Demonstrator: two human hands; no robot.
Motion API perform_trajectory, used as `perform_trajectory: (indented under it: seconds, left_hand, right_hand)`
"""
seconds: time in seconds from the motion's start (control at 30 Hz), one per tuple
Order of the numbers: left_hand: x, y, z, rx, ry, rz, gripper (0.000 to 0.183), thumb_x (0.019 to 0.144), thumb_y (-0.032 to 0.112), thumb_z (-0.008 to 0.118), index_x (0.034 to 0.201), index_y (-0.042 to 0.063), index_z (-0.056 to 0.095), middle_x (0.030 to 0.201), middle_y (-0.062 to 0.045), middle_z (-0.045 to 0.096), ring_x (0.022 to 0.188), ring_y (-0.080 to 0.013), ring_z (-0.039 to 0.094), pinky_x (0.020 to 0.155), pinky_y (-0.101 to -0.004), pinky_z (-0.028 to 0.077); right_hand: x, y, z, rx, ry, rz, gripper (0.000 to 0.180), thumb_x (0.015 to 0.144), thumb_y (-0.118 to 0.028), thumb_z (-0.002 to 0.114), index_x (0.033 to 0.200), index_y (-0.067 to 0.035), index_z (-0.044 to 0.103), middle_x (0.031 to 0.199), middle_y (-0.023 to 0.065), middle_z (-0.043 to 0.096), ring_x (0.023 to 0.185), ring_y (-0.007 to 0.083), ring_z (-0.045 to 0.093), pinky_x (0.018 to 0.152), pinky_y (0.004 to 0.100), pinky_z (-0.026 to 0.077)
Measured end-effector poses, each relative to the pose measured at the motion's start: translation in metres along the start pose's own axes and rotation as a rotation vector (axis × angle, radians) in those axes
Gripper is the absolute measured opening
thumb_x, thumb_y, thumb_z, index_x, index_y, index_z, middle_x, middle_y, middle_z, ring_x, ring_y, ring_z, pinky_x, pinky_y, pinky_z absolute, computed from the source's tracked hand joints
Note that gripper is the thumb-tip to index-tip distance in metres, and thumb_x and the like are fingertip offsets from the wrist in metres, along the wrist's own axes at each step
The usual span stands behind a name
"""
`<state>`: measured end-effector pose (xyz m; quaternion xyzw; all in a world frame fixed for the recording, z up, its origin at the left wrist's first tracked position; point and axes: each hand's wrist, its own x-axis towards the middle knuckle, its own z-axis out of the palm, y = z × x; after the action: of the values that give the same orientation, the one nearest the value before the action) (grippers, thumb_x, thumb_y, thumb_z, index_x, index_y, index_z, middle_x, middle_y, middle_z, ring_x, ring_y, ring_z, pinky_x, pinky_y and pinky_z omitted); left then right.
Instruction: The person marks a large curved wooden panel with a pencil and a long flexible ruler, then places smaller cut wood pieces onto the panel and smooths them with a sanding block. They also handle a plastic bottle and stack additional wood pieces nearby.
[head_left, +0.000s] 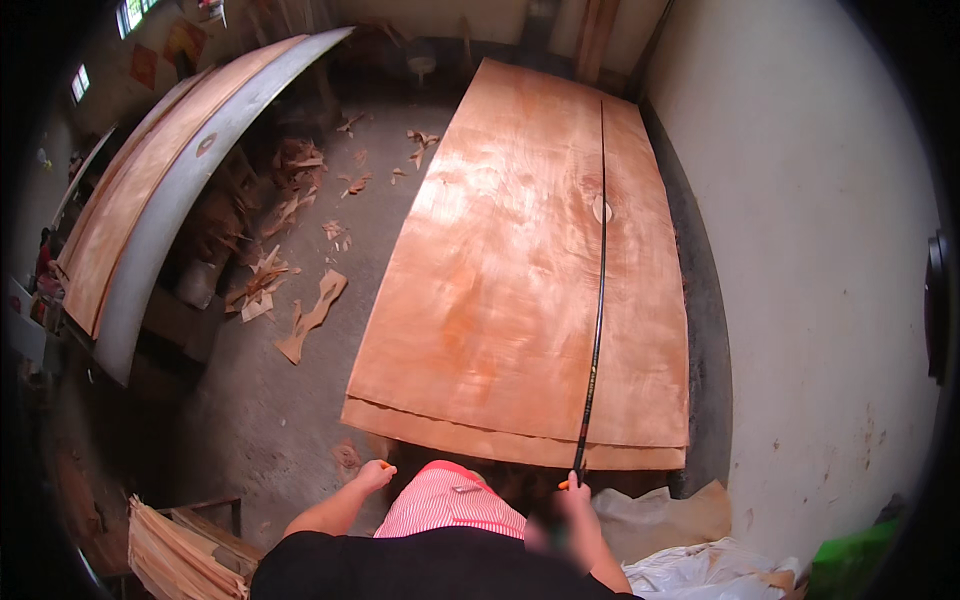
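Note:
A large stack of wood veneer sheets (480, 300) lies in front of me, its top sheet ending a little short of the one below. My right hand (576, 489) is closed around the butt of a long thin black rod (598, 330), which reaches away over the right part of the sheets. Something small and orange shows beside that hand. A pale oval patch (602, 209) lies on the veneer beneath the rod. My left hand (375, 475), at the near left beyond the stack's edge, has its fingers closed on a small orange object (385, 466) that I cannot identify.
At the left stands another raised stack of veneer (172, 172) with a grey sheet (187, 187) along its side. Torn veneer scraps (311, 319) litter the floor. A pale wall (810, 262) runs along the right. White plastic sheeting (705, 570) and veneer strips (176, 551) lie near me.

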<state>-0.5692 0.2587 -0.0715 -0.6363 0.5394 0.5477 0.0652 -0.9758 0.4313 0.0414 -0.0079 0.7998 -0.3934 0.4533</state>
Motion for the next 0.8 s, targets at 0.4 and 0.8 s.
perform_trajectory:
  seconds: [0.4, 0.8]
  left_hand:
    - [-0.068, -0.125, -0.1, 0.107, -0.086, 0.054, 0.028, 0.076, 0.027, 0.055, 0.078, 0.0, 0.061, 0.065, -0.003, 0.058, 0.059, -0.0104, 0.054, 0.056, -0.0246, 0.044]
    - [-0.08, -0.174, -0.23, -0.129, 0.018, 0.178, 0.03, 0.08, 0.028, 0.053, 0.092, 0.001, 0.059, 0.073, -0.005, 0.06, 0.062, -0.0099, 0.054, 0.059, -0.025, 0.044]
  right_hand:
    - [-0.07, 0.3, 0.065, -0.664, -0.244, -0.172, 0.048, 0.077, -0.043, 0.049, 0.09, 0.003, 0.056, 0.079, 0.0235, 0.058, 0.081, 0.0353, 0.057, 0.069, 0.0402, 0.045]
    - [-0.174, 0.071, 0.25, -0.642, -0.038, -0.182, 0.041, 0.079, -0.037, 0.05, 0.085, 0.004, 0.054, 0.065, 0.0203, 0.058, 0.055, 0.0309, 0.059, 0.055, 0.0368, 0.048]
